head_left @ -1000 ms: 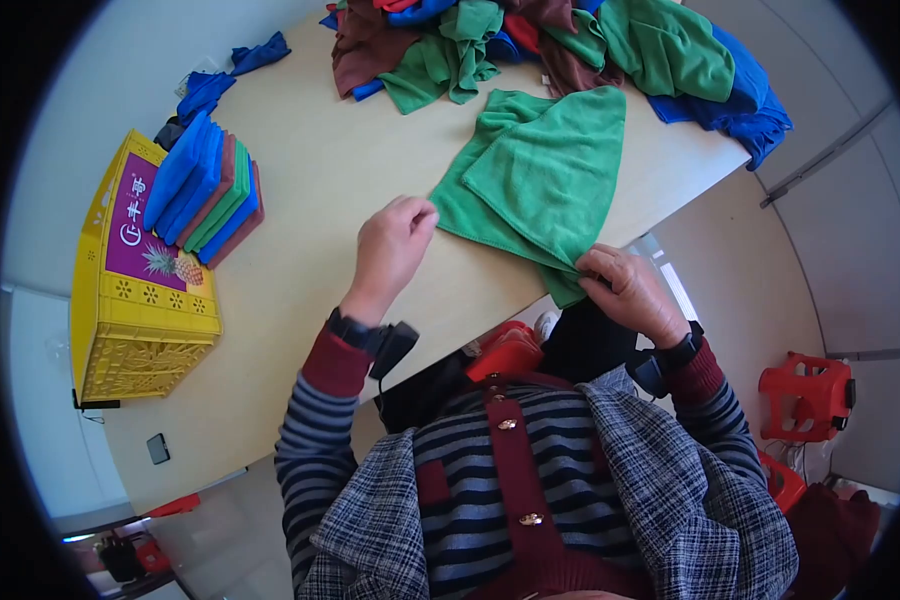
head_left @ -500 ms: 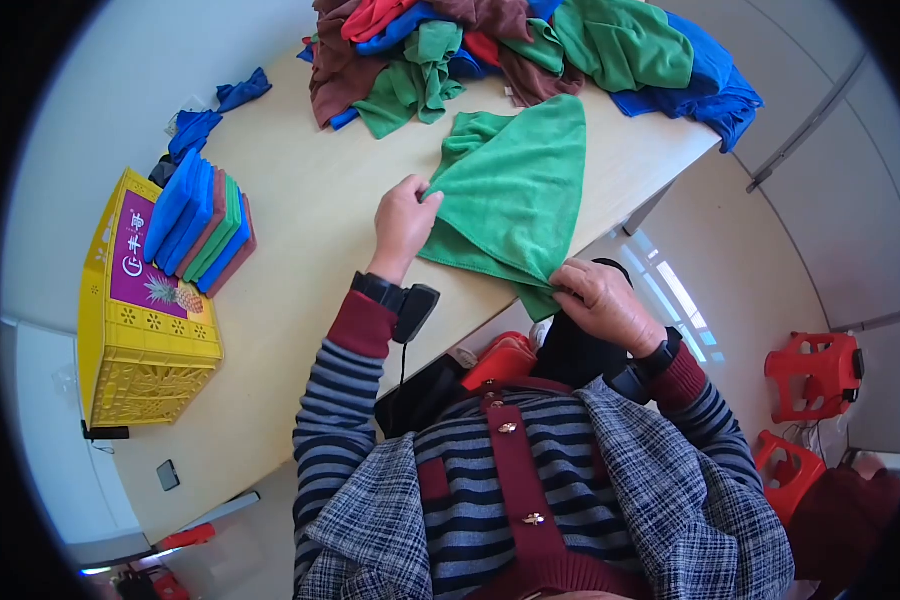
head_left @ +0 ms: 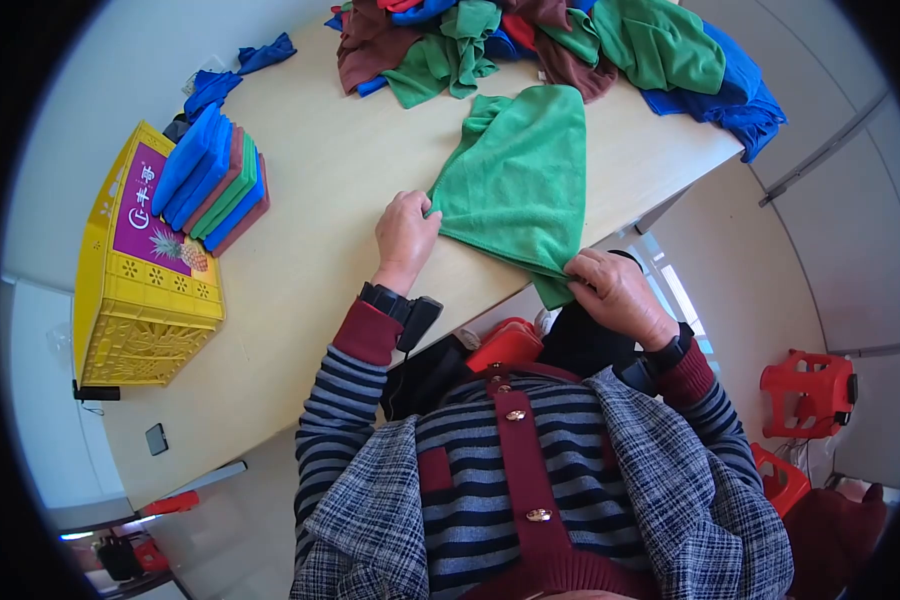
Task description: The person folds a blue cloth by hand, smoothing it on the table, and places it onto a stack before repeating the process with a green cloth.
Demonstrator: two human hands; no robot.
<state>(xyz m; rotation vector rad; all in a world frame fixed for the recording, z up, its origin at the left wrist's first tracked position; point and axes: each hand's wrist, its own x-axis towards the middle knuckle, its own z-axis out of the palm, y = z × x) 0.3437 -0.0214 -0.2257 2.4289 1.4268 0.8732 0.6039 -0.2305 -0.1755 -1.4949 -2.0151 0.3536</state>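
Nearest the camera: one person in a striped sweater under a checked waistcoat, with two gold buttons [head_left: 515, 414] visible on the red placket. Each wrist carries one black strapped device [head_left: 402, 305], two in all. The left hand [head_left: 405, 232] rests on the table [head_left: 310, 230], fingers closed on the near left edge of one green cloth [head_left: 520, 175]. The right hand [head_left: 615, 290] is at the table's near edge, fingers pinched on the cloth's lower corner, which hangs just over that edge. The green cloth lies folded and flat on the table between the two hands and runs away from them towards the far pile. One small dark flat object [head_left: 156, 438] lies on the near left of the table; what it is cannot be told. On the floor to the right stand two red plastic stools [head_left: 805, 395]. To the left sits one yellow crate [head_left: 140, 320] with a purple label showing a pineapple, a circled letter G and white Chinese characters too small to read reliably. On it stands one row of folded cloths [head_left: 215, 175], about six by their edges: three blue, two brown, one green. Beyond it lie two loose blue cloths [head_left: 210, 90]. At the far end of the table lies one heap of unfolded cloths [head_left: 570, 40] in green, blue, brown and red; the number cannot be counted.
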